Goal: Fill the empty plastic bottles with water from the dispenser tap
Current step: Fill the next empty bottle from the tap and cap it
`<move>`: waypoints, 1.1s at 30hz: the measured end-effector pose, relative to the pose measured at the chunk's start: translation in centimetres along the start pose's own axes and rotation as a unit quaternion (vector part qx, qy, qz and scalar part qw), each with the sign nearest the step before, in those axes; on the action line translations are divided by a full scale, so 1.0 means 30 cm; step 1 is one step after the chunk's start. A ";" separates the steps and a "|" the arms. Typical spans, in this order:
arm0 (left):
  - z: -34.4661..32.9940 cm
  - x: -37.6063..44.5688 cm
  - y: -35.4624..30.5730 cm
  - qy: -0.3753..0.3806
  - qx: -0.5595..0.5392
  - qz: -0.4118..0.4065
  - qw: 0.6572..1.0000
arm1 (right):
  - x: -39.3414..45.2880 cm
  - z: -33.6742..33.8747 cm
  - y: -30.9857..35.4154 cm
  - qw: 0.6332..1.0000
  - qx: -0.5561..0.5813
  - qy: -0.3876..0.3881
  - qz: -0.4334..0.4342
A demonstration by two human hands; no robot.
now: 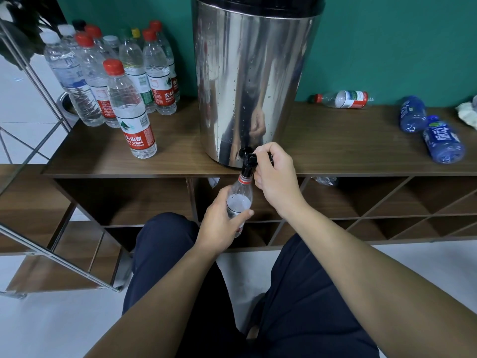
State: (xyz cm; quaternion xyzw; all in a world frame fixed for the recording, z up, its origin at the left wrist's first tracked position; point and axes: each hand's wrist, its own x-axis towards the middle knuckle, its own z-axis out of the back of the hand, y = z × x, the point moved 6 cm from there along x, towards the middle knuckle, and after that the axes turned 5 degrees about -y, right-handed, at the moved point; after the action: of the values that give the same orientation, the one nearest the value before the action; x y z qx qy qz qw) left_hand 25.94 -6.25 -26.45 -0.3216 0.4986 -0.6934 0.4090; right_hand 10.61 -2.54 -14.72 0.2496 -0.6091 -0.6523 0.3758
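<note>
We've got the bottle [239,200] mouth-up right under the black tap [247,161], left hand [222,223] wrapped around its body, water partway up. Right hand [275,174] curls around the tap lever on the steel dispenser [253,78]. Capped bottles [116,81] stand left on the wooden shelf [335,146]; three lie right.

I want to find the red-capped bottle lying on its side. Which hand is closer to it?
Right. The right hand grips the tap, nearer the lying bottle up to its right; the left hand holds a bottle lower down.
</note>
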 end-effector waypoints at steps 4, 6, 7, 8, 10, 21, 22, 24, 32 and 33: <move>-0.002 0.001 0.001 0.000 -0.004 -0.002 1.000 | -0.001 -0.001 -0.001 1.000 -0.001 0.002 0.003; -0.004 0.002 0.000 -0.001 -0.007 -0.004 1.000 | 0.000 0.000 -0.003 1.000 0.002 0.002 0.003; -0.004 0.002 0.000 -0.001 -0.007 -0.004 1.000 | 0.000 0.000 -0.002 1.000 0.002 0.003 0.002; -0.004 0.003 0.002 0.000 -0.005 -0.003 1.000 | 0.000 0.000 -0.003 1.000 0.001 0.004 0.002; -0.004 0.004 0.003 0.002 -0.003 -0.002 1.000 | 0.000 0.000 -0.003 1.000 0.000 0.005 0.004; -0.002 0.001 0.003 0.002 -0.012 0.005 1.000 | 0.001 -0.001 -0.004 1.000 0.001 0.004 0.008; -0.002 0.001 0.004 0.002 -0.013 0.005 1.000 | 0.002 -0.001 -0.005 1.000 -0.001 0.004 0.009; -0.001 0.000 -0.002 0.002 -0.011 0.005 1.000 | 0.003 0.001 -0.005 1.000 -0.002 0.006 0.010; 0.004 -0.001 -0.013 -0.003 -0.014 0.001 1.000 | 0.001 -0.001 -0.004 1.000 0.001 0.003 0.012; 0.004 -0.004 -0.016 -0.003 -0.019 0.002 1.000 | 0.002 -0.001 -0.004 1.000 0.004 0.002 0.009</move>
State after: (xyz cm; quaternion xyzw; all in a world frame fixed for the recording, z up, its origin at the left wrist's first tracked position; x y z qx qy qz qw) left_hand 25.97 -6.12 -25.95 -0.3304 0.5108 -0.6822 0.4056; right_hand 10.58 -2.59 -14.84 0.2472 -0.6127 -0.6462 0.3820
